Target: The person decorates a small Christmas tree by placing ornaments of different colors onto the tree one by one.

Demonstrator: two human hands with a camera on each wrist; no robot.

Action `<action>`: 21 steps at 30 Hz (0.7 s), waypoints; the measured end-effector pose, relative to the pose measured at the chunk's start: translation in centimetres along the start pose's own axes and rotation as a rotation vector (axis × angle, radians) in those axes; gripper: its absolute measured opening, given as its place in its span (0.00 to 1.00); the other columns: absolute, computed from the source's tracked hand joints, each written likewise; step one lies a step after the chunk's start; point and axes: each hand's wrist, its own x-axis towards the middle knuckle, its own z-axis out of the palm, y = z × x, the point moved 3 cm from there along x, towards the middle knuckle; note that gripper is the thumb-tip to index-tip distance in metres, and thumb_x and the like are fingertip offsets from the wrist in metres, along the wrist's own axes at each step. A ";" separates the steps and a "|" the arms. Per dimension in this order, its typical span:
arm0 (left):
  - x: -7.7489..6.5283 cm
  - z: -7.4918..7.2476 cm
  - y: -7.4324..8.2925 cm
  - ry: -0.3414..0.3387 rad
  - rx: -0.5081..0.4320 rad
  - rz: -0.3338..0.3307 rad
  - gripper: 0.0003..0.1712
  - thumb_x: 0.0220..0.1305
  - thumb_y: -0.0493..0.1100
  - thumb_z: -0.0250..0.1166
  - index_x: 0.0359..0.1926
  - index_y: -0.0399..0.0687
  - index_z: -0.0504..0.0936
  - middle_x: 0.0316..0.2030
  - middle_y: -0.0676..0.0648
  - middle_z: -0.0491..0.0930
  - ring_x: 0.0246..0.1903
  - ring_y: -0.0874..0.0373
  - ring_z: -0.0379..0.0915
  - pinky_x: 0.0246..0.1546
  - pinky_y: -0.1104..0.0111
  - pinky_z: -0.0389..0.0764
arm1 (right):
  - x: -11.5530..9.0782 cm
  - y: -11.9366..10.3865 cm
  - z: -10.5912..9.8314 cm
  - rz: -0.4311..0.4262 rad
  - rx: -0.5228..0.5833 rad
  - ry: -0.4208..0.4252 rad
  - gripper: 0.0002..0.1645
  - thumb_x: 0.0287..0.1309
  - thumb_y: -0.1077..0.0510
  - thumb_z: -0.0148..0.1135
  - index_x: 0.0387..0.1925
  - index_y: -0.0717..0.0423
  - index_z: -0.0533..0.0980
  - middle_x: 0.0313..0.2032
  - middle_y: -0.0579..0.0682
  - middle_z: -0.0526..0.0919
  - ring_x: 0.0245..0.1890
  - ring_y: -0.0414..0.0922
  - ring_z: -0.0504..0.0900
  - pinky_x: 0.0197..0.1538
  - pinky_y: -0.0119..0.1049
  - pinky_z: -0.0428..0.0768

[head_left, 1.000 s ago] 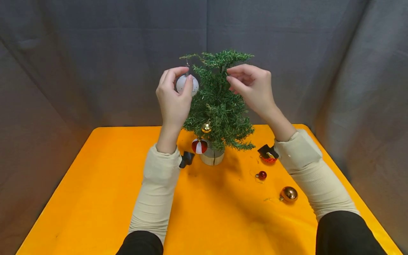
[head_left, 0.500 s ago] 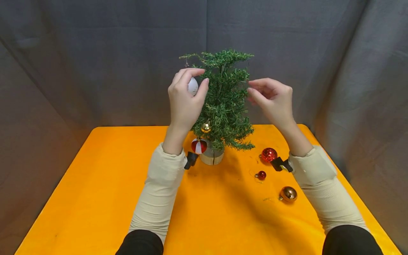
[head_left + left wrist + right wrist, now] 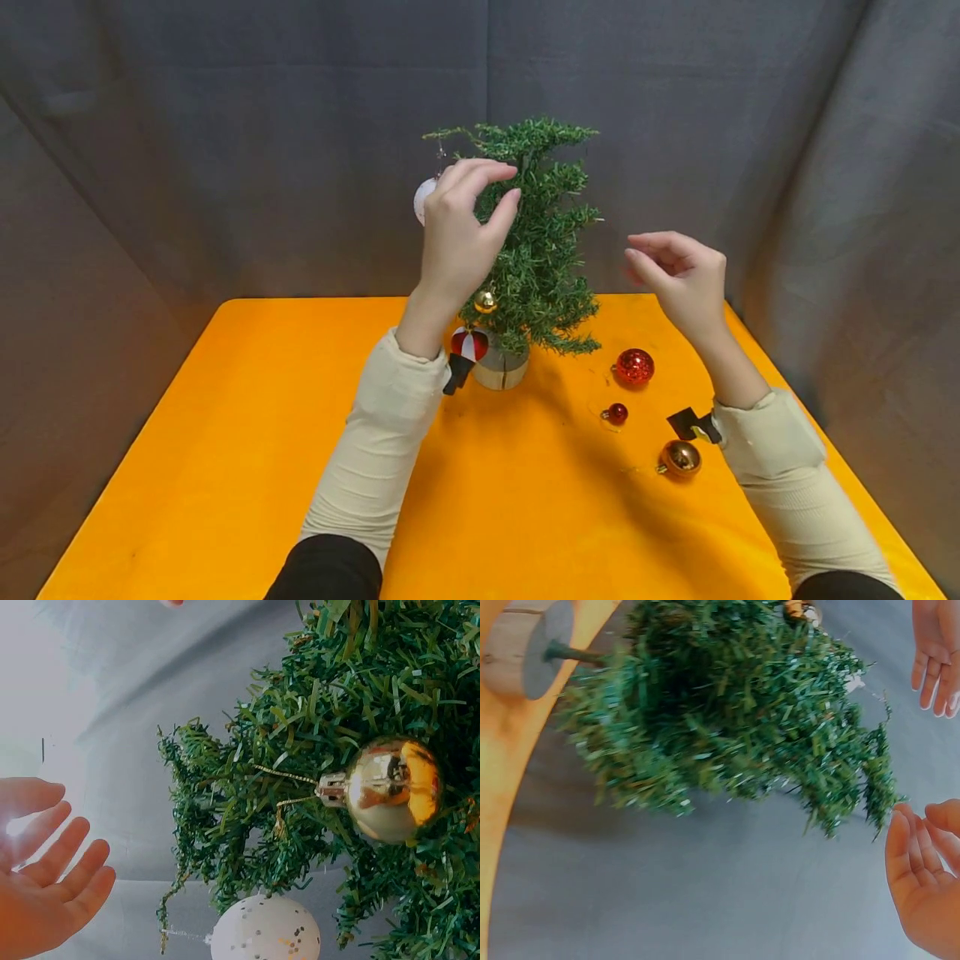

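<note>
My left hand (image 3: pixel 459 233) hovers in front of a small green Christmas tree (image 3: pixel 540 250), fingers loosely bent and holding nothing. Behind it, partly hidden in the head view, a white speckled bauble (image 3: pixel 422 202) hangs from the tree's upper left branch; the left wrist view shows its dots and clear loop. Lower on the tree hang a small gold bauble (image 3: pixel 394 790) and a red-and-white striped bauble (image 3: pixel 468 343). To the right of the tree, my right hand (image 3: pixel 686 279) is in the air with relaxed fingers and nothing in them.
On the orange table (image 3: pixel 225 433), right of the tree's wooden base (image 3: pixel 498 371), lie a glittery red bauble (image 3: pixel 634 367), a small dark red bauble (image 3: pixel 617 413) and a larger gold bauble (image 3: pixel 681 459). A grey curtain (image 3: pixel 300 167) closes off the back and sides.
My left hand has left the white bauble and moved right across the tree, its fingers spreading; the bauble stays hanging. My right hand has moved away from the tree, right and down.
</note>
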 end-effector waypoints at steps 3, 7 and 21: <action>0.1 0.4 -0.1 -0.038 -0.026 -0.015 0.11 0.57 0.35 0.60 0.41 0.34 0.80 0.42 0.42 0.77 0.47 0.54 0.69 0.51 0.76 0.63 | -1.1 0.5 -0.8 0.047 -0.023 -0.006 0.07 0.47 0.76 0.59 0.33 0.75 0.77 0.24 0.48 0.81 0.21 0.34 0.77 0.31 0.22 0.75; 0.5 1.1 -0.2 -0.081 -0.041 -0.028 0.13 0.57 0.35 0.60 0.43 0.34 0.79 0.43 0.42 0.76 0.48 0.54 0.69 0.51 0.76 0.63 | -2.4 0.4 -1.5 0.106 -0.037 -0.007 0.08 0.48 0.77 0.58 0.34 0.77 0.75 0.25 0.50 0.81 0.22 0.35 0.78 0.32 0.21 0.75; 2.2 3.1 -0.3 -0.170 -0.068 -0.068 0.14 0.58 0.36 0.60 0.46 0.36 0.78 0.45 0.43 0.76 0.49 0.57 0.69 0.49 0.78 0.64 | -7.2 1.1 -3.4 0.295 -0.145 -0.061 0.08 0.48 0.77 0.57 0.34 0.77 0.75 0.25 0.59 0.80 0.22 0.32 0.77 0.29 0.20 0.75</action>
